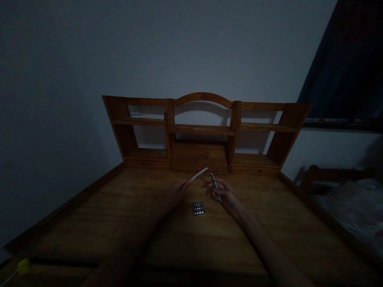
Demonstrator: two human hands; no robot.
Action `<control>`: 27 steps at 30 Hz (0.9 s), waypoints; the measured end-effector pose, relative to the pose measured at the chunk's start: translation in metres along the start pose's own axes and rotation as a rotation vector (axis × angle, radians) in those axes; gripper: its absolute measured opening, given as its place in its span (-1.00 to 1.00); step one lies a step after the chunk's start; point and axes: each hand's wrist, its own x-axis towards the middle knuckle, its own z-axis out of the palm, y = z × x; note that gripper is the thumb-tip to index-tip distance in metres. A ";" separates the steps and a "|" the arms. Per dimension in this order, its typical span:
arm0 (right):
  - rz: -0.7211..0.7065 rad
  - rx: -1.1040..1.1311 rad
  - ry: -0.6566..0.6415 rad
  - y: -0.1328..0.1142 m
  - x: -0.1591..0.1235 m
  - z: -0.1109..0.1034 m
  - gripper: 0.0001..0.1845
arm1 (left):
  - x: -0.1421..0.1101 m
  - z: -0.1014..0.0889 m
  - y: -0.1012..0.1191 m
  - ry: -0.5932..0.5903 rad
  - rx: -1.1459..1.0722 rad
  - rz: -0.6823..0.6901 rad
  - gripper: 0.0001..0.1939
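A thin, pale strip (199,174) is pinched in my left hand (177,193); it slants up and to the right above the desk. My right hand (226,194) grips a slim, dark-and-silver pen-like tool (216,186) with a bent tip, fingers closed around its body. The tool's tip is close to the strip's free end, with a small gap between them. Lying on the desk between my forearms is a small dark case (198,208) with rows of light, shiny pieces. Dim light hides their exact kind.
The wooden desk (125,207) has a raised shelf unit (202,129) along its back, against a pale wall. A yellow object (23,267) is at the lower left. On the right are a dark curtain (350,67) and a heap of pale, plastic-looking material (356,207).
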 end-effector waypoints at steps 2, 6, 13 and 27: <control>-0.003 -0.024 0.013 0.001 0.000 0.000 -0.59 | -0.001 0.000 0.000 0.005 -0.011 0.056 -0.51; -0.002 -0.060 0.016 0.001 -0.001 0.001 -0.56 | -0.001 0.003 -0.002 -0.009 -0.008 0.110 -0.52; -0.062 -0.074 0.008 0.004 0.003 -0.001 -0.60 | 0.000 0.004 -0.006 -0.016 0.009 0.076 -0.52; -0.015 -0.079 -0.033 0.002 0.000 0.000 -0.68 | -0.001 0.006 -0.007 -0.086 -0.045 0.101 -0.48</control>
